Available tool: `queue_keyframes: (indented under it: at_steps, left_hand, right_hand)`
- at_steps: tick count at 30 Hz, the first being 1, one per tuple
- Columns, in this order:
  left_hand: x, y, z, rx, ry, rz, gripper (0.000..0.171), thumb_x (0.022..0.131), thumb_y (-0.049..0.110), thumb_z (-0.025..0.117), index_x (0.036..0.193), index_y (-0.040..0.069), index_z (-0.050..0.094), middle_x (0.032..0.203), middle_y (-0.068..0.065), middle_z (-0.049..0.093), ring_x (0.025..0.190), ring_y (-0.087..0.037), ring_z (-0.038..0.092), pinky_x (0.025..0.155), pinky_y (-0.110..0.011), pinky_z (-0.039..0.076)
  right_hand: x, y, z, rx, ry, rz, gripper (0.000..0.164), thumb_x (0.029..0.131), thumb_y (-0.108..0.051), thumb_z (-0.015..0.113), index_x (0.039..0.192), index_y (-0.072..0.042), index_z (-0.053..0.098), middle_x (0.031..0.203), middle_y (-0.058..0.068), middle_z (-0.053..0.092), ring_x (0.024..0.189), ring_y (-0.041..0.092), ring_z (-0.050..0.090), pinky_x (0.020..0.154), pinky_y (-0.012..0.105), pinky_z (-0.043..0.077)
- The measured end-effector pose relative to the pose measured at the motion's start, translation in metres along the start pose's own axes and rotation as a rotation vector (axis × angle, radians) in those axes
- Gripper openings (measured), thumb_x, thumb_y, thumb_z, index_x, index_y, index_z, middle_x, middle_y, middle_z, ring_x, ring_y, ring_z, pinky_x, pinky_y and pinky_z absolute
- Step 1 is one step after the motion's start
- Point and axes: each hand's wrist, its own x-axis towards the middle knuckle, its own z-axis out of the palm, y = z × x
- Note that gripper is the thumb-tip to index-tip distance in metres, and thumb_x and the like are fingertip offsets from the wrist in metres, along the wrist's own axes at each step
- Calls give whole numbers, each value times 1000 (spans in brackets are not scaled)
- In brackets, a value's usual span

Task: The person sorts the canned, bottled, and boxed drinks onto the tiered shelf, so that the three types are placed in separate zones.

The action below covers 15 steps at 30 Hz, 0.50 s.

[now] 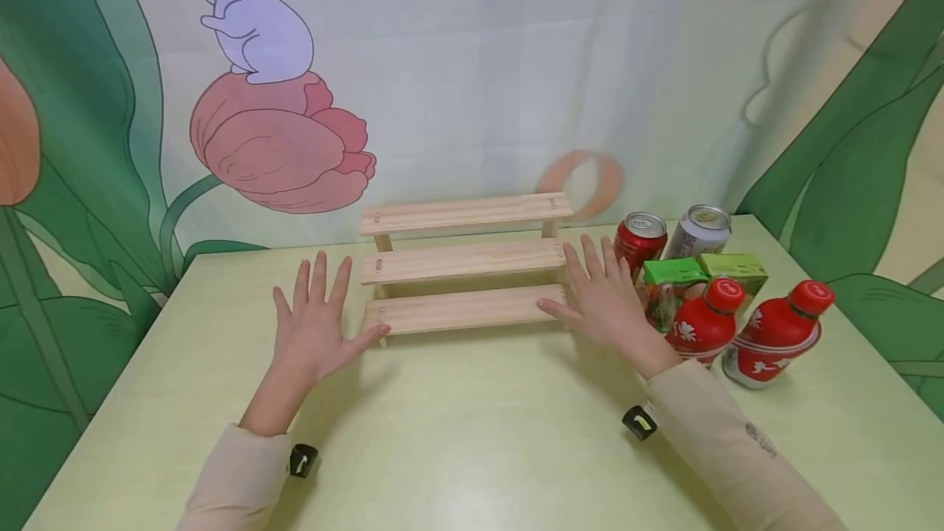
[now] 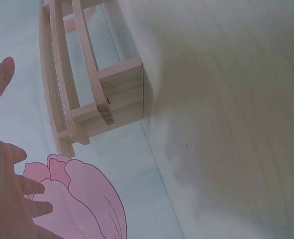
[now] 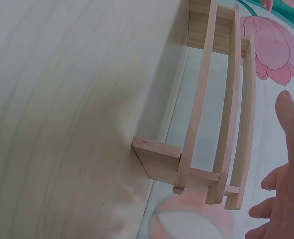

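Note:
A wooden rack (image 1: 463,260) with three stepped boards stands at the back of the table, by the cloth backdrop. My left hand (image 1: 313,330) hovers at the rack's left end, fingers spread and straight, holding nothing. At the other end my right hand (image 1: 608,301) is held the same way, palm down, with the drinks just to its right. In the left wrist view the rack's side panel (image 2: 124,87) shows apart from the fingers (image 2: 32,185). The right wrist view likewise has a gap between the rack's boards (image 3: 226,119) and the thumb (image 3: 288,107).
Right of the rack stand a red can (image 1: 640,240), a silver-white can (image 1: 701,232), two green drink cartons (image 1: 671,273) and two red-capped bottles (image 1: 774,338) with red wrapping. The pale table (image 1: 472,433) ends at a patterned cloth (image 1: 472,88) behind.

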Motion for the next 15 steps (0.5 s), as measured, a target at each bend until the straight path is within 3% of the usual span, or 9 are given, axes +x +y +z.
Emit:
queue_keyframes:
  at_steps: [15]
  left_hand:
    - [-2,0,-3,-53,1,4,99,75,64,56,146,9,15,148,-23,7,134,-42,6,96,-71,9]
  right_hand:
    - [-15,-5,-15,8,24,-36,92,82,-60,52,145,-4,18,148,23,10,134,42,-3,103,62,11]
